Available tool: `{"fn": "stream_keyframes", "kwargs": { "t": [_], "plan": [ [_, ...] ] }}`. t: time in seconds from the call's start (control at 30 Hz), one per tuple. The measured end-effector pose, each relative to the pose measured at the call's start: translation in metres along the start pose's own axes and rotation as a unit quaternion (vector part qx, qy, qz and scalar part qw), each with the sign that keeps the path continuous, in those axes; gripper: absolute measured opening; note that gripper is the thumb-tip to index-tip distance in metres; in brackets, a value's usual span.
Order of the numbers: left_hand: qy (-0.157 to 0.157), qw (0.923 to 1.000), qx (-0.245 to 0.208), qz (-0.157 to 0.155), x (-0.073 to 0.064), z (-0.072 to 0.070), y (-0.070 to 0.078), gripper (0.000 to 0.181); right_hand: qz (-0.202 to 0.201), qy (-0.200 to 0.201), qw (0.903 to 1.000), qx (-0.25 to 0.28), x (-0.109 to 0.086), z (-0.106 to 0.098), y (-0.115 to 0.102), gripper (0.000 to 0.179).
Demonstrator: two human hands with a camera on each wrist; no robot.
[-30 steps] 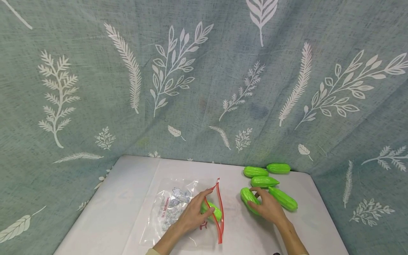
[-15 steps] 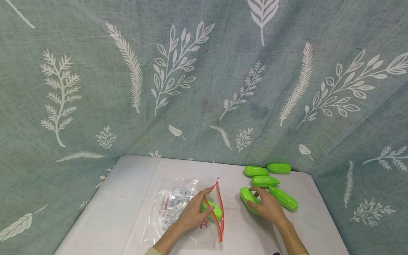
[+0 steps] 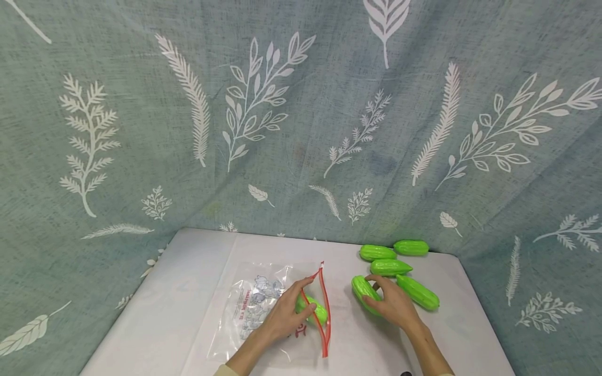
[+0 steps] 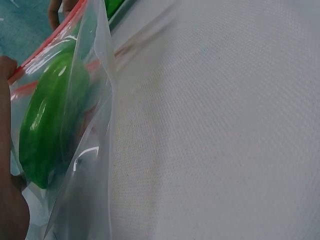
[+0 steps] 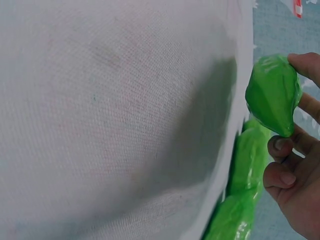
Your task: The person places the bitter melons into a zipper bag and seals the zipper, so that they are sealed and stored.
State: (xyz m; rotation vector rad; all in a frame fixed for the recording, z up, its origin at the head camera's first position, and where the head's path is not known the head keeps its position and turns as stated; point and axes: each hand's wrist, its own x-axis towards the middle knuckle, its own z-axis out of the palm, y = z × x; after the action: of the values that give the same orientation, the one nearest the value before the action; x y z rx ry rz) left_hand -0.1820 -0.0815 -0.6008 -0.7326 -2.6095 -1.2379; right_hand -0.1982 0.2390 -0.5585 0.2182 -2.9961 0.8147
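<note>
A clear zip bag (image 3: 235, 324) with a red-edged mouth lies on the table, printed with blue and red figures. Inside, near the mouth, is a green ridged gourd (image 3: 321, 314), also seen through the plastic in the left wrist view. My left hand (image 3: 285, 312) holds the bag by its mouth, thumb and fingers spread along the red edge. To the right, my right hand (image 3: 394, 304) grips another green ridged gourd (image 3: 362, 290) between thumb and fingers. The right wrist view shows this gourd (image 5: 272, 92) held above the table, its pointed end towards the camera.
Several more green gourds (image 3: 391, 268) lie at the back right of the white table (image 3: 188, 271), close to my right hand. One long gourd (image 3: 417, 293) is just beyond its knuckles. A patterned green cloth (image 3: 282, 198) hangs behind the table. A small dark object (image 3: 406, 374) shows at the bottom edge.
My right hand has shifted slightly left with the gourd in its grip. The left hand and the bag have stayed nearly still.
</note>
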Motion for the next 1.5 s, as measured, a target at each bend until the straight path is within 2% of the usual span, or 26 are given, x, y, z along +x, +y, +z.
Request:
{"fn": "stream_keyframes", "kwargs": {
  "t": [0.1, 0.33, 0.6, 0.9, 1.13, 1.5],
  "plan": [
    [-0.005, 1.0, -0.003, -0.007, -0.001, -0.001, 0.001, 0.065, 0.002, -0.005, 1.0, 0.005, 0.0, 0.002, 0.0, 0.054],
    [0.002, 0.9999, 0.011, 0.006, -0.001, 0.0, 0.002, 0.064, 0.004, -0.009, 0.9999, 0.006, 0.0, 0.004, 0.0, 0.054],
    [-0.009, 0.9999, -0.004, -0.007, 0.001, -0.002, 0.003, 0.064, 0.002, -0.004, 1.0, 0.005, 0.0, 0.005, 0.0, 0.055],
    [-0.006, 1.0, -0.001, 0.007, 0.002, 0.001, 0.004, 0.065, -0.006, 0.003, 0.9998, 0.02, -0.006, 0.005, 0.001, 0.055],
    [-0.007, 0.9997, 0.007, 0.023, 0.005, 0.003, 0.004, 0.064, 0.021, -0.006, 0.9992, 0.034, -0.011, 0.004, 0.006, 0.055],
    [-0.007, 0.9998, -0.005, 0.015, 0.008, 0.003, 0.007, 0.064, 0.015, -0.001, 0.9994, 0.031, -0.013, 0.002, 0.004, 0.058]
  ]
}}
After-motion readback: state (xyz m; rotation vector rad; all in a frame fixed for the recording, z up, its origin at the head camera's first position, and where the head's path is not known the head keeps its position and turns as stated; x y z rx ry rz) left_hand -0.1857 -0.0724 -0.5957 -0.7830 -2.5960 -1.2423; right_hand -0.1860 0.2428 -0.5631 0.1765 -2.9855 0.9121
